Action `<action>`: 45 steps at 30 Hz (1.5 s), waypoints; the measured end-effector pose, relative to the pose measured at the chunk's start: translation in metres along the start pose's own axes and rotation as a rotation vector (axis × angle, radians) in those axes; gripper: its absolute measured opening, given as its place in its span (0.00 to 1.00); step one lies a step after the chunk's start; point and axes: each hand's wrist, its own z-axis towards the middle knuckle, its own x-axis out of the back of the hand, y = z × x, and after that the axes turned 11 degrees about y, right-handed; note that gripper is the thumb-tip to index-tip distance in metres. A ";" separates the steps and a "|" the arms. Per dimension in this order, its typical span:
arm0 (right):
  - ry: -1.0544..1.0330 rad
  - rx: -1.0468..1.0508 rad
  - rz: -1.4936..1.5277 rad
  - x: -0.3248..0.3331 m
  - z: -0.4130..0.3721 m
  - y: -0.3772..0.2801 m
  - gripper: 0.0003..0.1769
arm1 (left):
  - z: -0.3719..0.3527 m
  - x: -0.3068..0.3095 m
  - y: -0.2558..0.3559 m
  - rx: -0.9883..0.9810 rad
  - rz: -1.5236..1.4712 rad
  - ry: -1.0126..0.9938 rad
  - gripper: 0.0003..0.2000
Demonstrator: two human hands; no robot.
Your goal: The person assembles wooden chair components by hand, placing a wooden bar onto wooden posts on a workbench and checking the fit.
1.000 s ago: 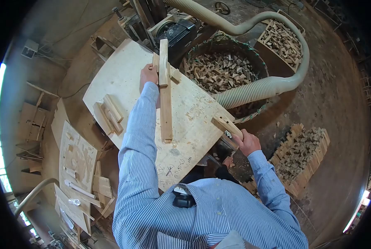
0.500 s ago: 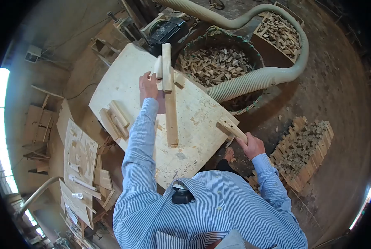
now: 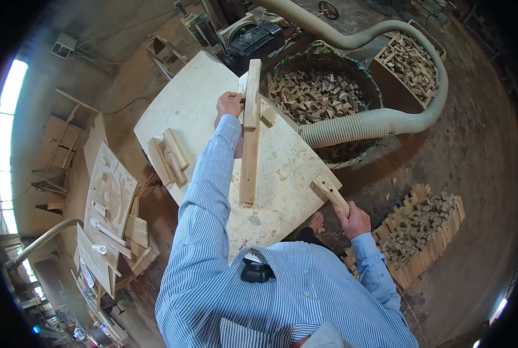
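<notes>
My left hand is over the pale plywood tabletop, its fingers curled in against a small light wood block. That block lies along the left side of an upright wooden fence and is partly hidden by the hand. A long wooden strip runs from the fence toward me. At the table's right corner, my right hand is wrapped round a wooden handle with dark holes near its far end.
Loose wood pieces lie on the tabletop's left. Behind it are a motor and a basket of wood offcuts, crossed by a ribbed hose. A stack of small blocks stands on the floor at right.
My left hand has closed in on the small wood block, which now sits nearer the fence. My right hand keeps its grip on the handle. The view has shifted slightly.
</notes>
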 end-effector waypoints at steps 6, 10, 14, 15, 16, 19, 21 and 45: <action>-0.015 0.013 0.001 0.001 0.006 0.001 0.28 | 0.004 -0.007 0.011 0.019 0.084 0.021 0.08; 0.017 0.026 0.001 -0.008 0.005 0.001 0.26 | 0.006 -0.005 0.012 -0.038 0.116 0.070 0.08; 0.060 0.060 0.014 -0.015 0.013 -0.006 0.25 | 0.024 -0.004 0.015 -0.004 0.169 0.049 0.10; 0.057 0.066 0.009 -0.018 0.015 -0.008 0.25 | 0.029 -0.004 0.017 -0.021 0.186 0.044 0.10; 0.050 0.062 0.008 -0.018 0.019 -0.012 0.25 | 0.035 -0.004 0.017 -0.039 0.202 0.038 0.11; 0.038 0.061 -0.001 -0.019 0.031 -0.026 0.25 | 0.054 -0.005 0.017 -0.085 0.259 0.064 0.12; 0.032 0.062 -0.006 -0.021 0.040 -0.037 0.24 | 0.070 -0.007 0.016 -0.071 0.238 0.076 0.12; 0.041 -0.004 -0.032 -0.043 0.133 -0.135 0.27 | 0.205 -0.010 0.022 -0.229 0.283 0.187 0.12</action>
